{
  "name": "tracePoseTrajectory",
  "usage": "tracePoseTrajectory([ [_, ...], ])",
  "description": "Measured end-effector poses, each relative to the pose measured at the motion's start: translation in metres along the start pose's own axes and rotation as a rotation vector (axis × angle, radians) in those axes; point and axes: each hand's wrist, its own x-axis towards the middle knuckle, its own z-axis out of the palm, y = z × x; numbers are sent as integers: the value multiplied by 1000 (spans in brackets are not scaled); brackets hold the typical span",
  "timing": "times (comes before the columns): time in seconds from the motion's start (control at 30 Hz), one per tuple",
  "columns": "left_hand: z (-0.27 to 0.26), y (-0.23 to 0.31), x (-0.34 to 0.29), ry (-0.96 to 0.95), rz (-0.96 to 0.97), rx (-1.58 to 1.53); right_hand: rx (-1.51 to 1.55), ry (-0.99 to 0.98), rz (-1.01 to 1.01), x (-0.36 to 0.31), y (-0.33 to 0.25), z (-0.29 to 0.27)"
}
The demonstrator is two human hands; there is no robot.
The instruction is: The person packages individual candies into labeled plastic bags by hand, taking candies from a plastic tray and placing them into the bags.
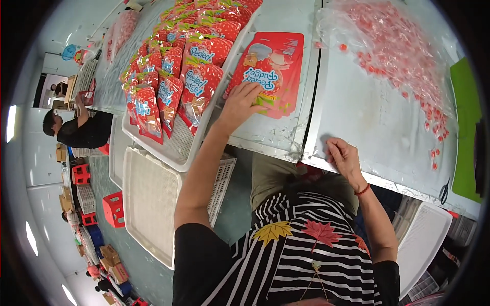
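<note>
My left hand lies on a stack of flat red pouches, its fingers stretched over the near left edge and the thumb apart. The pouches are fanned slightly and printed with a strawberry picture. My right hand is at the front edge of the table, fingers curled in toward the thumb; whether anything small is between them is hidden. Left of the stack, a white tray holds several filled, shiny red pouches. To the far right, a heap of small red wrapped pieces spills from a clear plastic bag.
Scissors lie near the table's right end, by a green sheet. An off-white tray stands below on the left, near a red stool. A co-worker in black is at the table's far left.
</note>
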Motion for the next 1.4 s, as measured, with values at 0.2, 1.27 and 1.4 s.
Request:
tracePoseTrajectory([
  [0.2,-5,-28,-10,-133,12,-98,-38,49,-85,-1,5,4],
  [1.27,46,112,58,204,-279,-396,133,246,9,9,-14,7],
  [1.4,79,149,54,164,-323,-624,55,422,-75,26,-36,-2],
])
